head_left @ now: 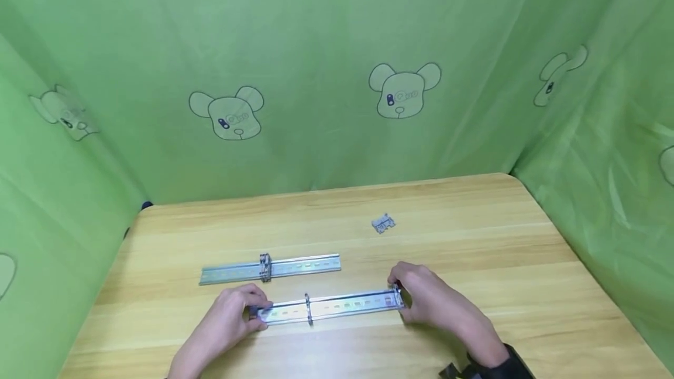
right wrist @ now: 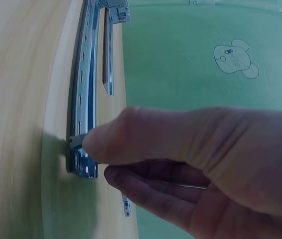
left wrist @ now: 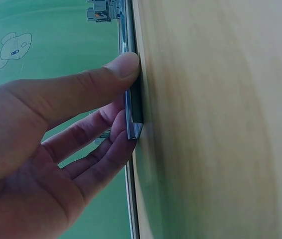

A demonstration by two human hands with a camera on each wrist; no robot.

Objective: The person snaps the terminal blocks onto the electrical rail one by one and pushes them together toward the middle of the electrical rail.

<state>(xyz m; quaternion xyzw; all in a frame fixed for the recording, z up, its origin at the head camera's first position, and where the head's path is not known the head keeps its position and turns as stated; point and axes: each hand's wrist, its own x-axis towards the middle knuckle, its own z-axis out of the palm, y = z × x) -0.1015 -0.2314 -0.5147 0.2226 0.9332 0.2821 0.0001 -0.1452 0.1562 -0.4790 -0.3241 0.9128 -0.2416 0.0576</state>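
A slotted metal DIN rail (head_left: 347,307) lies near the front of the table, running left to right. My left hand (head_left: 227,316) grips its left end, thumb (left wrist: 123,64) on the near edge and fingers on the far one. A narrow grey clip (head_left: 308,310) sits across this rail, left of its middle. At the right end my right hand (head_left: 434,298) pinches another small grey clip (right wrist: 77,142) across the rail; the thumb and fingers hide part of it, so I cannot tell whether it is seated.
Behind lies a second DIN rail (head_left: 310,265), with several grey clips (head_left: 265,268) packed together near its middle. Farther back on the wooden table (head_left: 474,221) is a loose grey clip piece (head_left: 383,223). Green cloth (head_left: 316,75) walls the back and both sides.
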